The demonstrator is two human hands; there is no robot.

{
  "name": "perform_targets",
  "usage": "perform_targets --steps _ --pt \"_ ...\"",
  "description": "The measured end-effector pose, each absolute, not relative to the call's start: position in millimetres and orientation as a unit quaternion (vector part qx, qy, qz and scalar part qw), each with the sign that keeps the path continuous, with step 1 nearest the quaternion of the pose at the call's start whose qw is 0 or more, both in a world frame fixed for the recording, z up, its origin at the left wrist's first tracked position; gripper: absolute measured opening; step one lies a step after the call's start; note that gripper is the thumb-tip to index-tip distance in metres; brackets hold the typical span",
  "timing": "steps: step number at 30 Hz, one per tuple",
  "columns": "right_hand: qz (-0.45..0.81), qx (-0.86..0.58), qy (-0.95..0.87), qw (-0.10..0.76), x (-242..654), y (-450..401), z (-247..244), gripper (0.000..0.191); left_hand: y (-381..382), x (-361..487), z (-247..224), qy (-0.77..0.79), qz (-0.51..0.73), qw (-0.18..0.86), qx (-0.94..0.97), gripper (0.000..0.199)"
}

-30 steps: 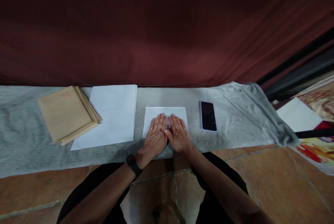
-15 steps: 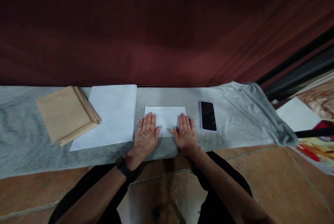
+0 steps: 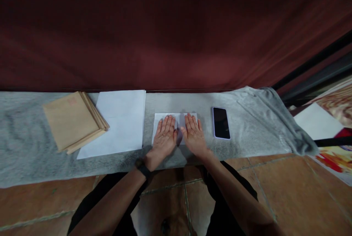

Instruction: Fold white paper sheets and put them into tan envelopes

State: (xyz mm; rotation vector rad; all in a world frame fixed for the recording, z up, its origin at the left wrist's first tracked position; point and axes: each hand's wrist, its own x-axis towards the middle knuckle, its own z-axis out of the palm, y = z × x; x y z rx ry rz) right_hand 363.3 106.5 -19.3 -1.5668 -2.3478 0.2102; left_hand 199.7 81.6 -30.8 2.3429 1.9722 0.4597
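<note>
A small white sheet of paper (image 3: 179, 118) lies on the grey cloth in front of me. Flat on its left half rests my left hand (image 3: 165, 135), fingers stretched out, a dark band at the wrist. My right hand (image 3: 194, 133) lies flat on the right half, fingers pointing forward. The two thumbs point toward each other near the middle with a narrow gap between them. Neither hand grips anything. Part of the paper is hidden under both palms.
Larger white sheets (image 3: 121, 122) lie to the left, partly under a stack of brown envelopes (image 3: 73, 118). A phone (image 3: 221, 123) lies right of my hands. The grey cloth (image 3: 253, 118) covers the surface, with a dark red curtain (image 3: 176, 45) behind.
Both hands have moved inward over the small sheet, closer to each other, the left hand more so. The view has shifted slightly.
</note>
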Motion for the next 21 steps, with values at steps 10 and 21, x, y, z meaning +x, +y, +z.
perform_targets --steps 10,21 --pt "0.095 -0.533 -0.828 0.148 344 119 -32 0.058 97 202 -32 0.639 0.111 0.030 0.761 0.060" --pt "0.045 -0.571 -0.803 0.167 361 124 -42 0.064 95 189 -29 0.686 0.118 -0.010 0.718 0.065"
